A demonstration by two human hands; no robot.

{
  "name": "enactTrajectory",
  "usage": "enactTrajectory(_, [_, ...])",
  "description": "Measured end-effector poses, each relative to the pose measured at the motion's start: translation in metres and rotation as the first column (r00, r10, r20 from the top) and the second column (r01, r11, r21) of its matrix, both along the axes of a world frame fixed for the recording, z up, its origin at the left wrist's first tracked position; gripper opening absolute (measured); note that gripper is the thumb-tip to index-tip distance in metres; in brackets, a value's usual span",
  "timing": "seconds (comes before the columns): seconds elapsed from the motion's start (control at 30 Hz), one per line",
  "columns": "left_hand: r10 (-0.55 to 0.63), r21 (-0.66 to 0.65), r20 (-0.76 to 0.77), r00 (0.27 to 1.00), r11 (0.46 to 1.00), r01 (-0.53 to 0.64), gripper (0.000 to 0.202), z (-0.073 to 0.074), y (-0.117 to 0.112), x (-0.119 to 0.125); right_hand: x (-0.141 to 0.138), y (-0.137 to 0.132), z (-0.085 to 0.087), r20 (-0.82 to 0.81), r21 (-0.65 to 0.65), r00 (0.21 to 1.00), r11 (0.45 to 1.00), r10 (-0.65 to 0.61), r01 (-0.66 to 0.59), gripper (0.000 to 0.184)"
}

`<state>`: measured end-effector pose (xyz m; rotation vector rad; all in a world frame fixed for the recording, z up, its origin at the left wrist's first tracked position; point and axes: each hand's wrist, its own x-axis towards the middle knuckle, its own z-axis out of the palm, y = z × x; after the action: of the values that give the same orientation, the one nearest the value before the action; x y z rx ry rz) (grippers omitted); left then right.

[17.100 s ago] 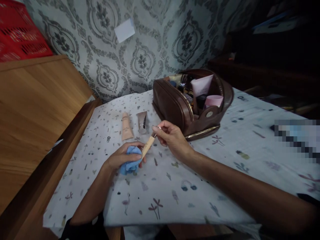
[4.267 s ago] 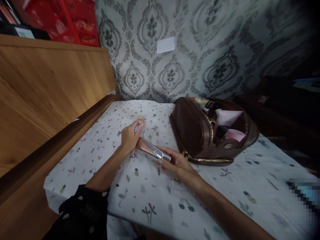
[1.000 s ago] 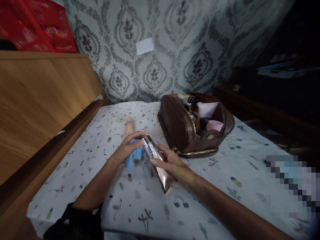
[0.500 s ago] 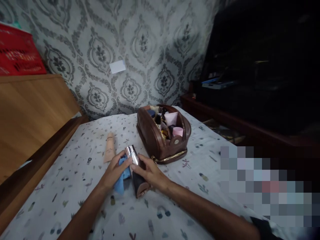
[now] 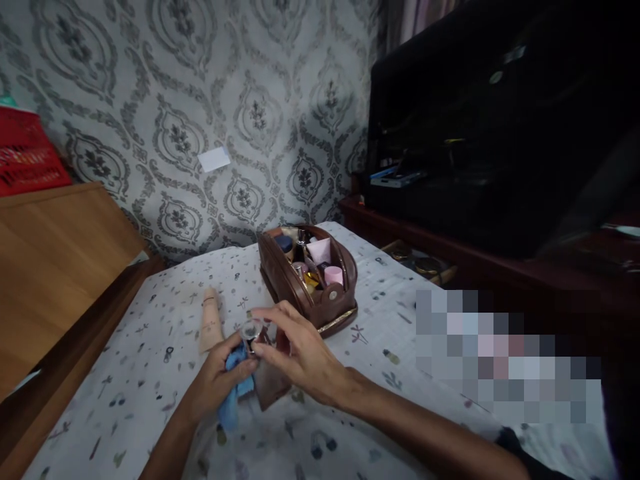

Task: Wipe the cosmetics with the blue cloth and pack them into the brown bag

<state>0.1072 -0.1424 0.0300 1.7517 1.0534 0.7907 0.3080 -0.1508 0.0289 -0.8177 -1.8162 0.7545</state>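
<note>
In front of me my left hand (image 5: 220,375) is closed on a blue cloth (image 5: 231,400), pressing it to the side of a dark cosmetic tube (image 5: 271,385) with a shiny silver cap (image 5: 251,332). The tube leans, its cap end up and its flat end toward me. My right hand (image 5: 305,350) has its thumb and fingers around the cap end; part of the tube is hidden behind it. A beige squeeze tube (image 5: 211,320) lies just beyond my left hand. Past my right hand stands an unzipped brown toiletry bag (image 5: 285,280) holding several cosmetics, among them a pink-capped container (image 5: 333,275).
A white patterned cloth (image 5: 165,307) covers the surface. At the left stands a wooden board (image 5: 55,247) with a red bag (image 5: 30,153) on top. A large dark television (image 5: 450,147) stands at the right, above an open drawer (image 5: 425,267).
My right hand has moved from the tube's side up to its cap. The tube's cap end has tipped toward me. My view has shifted right and slightly up.
</note>
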Motion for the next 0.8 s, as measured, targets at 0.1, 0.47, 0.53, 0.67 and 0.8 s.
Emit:
enactTrajectory(0.1, [-0.007, -0.007, -0.058, 0.998, 1.0, 0.006, 0.052, -0.005, -0.002, 0.001, 0.013, -0.007, 0.017, 0.078, 0.002, 0.994, 0.997, 0.075, -0.076, 0.031])
enactTrajectory(0.47, [-0.382, -0.072, -0.378, 0.843, 0.92, 0.385, 0.042, 0.014, -0.01, 0.037, 0.078, -0.043, 0.065, 0.5, -0.023, 0.851, 0.984, 0.162, -0.174, 0.036])
enactTrajectory(0.53, [-0.388, -0.078, -0.485, 0.784, 0.912, 0.404, 0.038, 0.019, -0.012, 0.042, 0.087, -0.048, 0.064, 0.542, -0.009, 0.832, 0.991, 0.118, -0.135, 0.031])
enactTrajectory(0.67, [-0.365, -0.039, -0.644, 0.673, 0.893, 0.448, 0.025, 0.03, -0.011, 0.048, 0.099, -0.054, 0.058, 0.658, -0.031, 0.746, 0.993, 0.103, -0.111, 0.024])
enactTrajectory(0.8, [-0.325, 0.008, -0.758, 0.565, 0.863, 0.506, 0.025, 0.046, -0.006, 0.051, 0.109, -0.055, 0.051, 0.638, -0.018, 0.767, 0.997, 0.067, -0.072, 0.02])
